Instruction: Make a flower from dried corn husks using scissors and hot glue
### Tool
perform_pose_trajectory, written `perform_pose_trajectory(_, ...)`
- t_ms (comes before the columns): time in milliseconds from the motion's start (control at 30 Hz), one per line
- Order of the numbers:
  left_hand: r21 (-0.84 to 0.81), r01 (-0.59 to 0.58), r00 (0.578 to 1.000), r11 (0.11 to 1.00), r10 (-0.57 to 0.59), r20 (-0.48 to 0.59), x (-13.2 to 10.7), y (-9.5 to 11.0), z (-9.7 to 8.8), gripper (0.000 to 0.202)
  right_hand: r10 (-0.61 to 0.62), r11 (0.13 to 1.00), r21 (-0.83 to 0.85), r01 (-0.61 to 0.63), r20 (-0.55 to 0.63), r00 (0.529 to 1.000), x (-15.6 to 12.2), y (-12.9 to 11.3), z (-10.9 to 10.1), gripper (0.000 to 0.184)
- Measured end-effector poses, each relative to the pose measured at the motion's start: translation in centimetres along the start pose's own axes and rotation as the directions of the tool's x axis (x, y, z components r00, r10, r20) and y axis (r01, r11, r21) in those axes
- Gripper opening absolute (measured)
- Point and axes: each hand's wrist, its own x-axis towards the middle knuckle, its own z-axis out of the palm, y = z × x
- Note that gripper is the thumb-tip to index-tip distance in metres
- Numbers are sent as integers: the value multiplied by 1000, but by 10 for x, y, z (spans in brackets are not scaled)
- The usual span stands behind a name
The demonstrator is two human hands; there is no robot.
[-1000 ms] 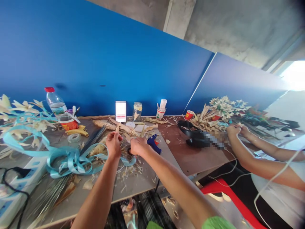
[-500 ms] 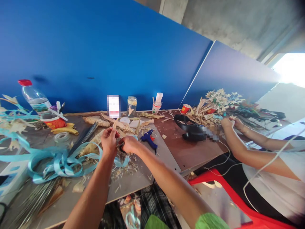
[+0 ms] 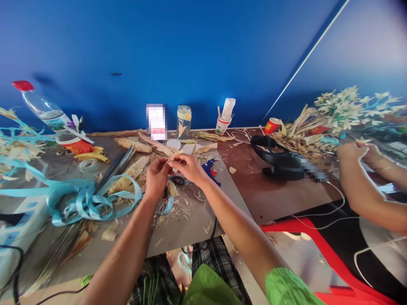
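My left hand (image 3: 157, 177) is closed, thumb and fingers pinching a small pale corn husk strip (image 3: 173, 159) above the table. My right hand (image 3: 191, 168) pinches the same strip from the other side, with the fingertips of both hands meeting. Most of the strip is hidden by my fingers. Just below the hands lie the dark handles of what look like scissors (image 3: 177, 181). A blue glue gun (image 3: 209, 170) rests beside my right hand, partly covered by it. Left of my left hand are a dried corn cob (image 3: 135, 146) and a loose light-blue ribbon (image 3: 85, 199).
A jar (image 3: 184, 118), a paper cup (image 3: 223, 125) and a blurred-out upright panel (image 3: 156, 123) stand along the blue wall. At left are a plastic bottle (image 3: 44, 106) and a power strip (image 3: 23, 226). Black headgear (image 3: 276, 161) lies at right, near another person's hands (image 3: 352, 154).
My right hand has let go of the dark-handled scissors, now on the table, and has moved up to the husk strip in my left hand. The view has shifted downward and left.
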Motion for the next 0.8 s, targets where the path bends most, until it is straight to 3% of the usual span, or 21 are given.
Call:
perform_pose_trajectory(133, 123, -10, 994, 992, -4, 108, -7, 3, 5, 14, -45, 999, 7, 46, -110, 993, -6, 7, 4, 28)
perform_pose_trajectory(333, 171, 81, 986, 982, -104, 132, -6, 6, 5, 6, 36, 995, 94, -14, -235, 971, -3, 12, -14, 30)
perform_pose_trajectory(433, 332, -8, 960, 943, -86, 268, -8, 2, 3, 2, 47, 995, 100, -15, -334, 941, 1, 15, -28, 30)
perform_pose_trajectory(500, 463, -154, 902, 873, -67, 427, -10, -2, 1, 6, 44, 996, 94, -9, -375, 926, 2, 16, -34, 32)
perform_pose_trajectory(600, 625, -398, 804, 672, -74, 590, -14, -8, -2, 9, 14, 998, 54, 9, -408, 913, 3, 17, -40, 31)
perform_pose_trajectory(700, 709, -504, 808, 493, -20, 589, -16, -12, -5, 7, 3, 1000, 2, -2, -426, 905, 2, 16, -41, 29)
perform_pose_trajectory(800, 763, -520, 833, 384, 28, 553, -16, -13, -7, 12, 21, 999, -11, -30, -445, 895, 2, 17, -42, 29)
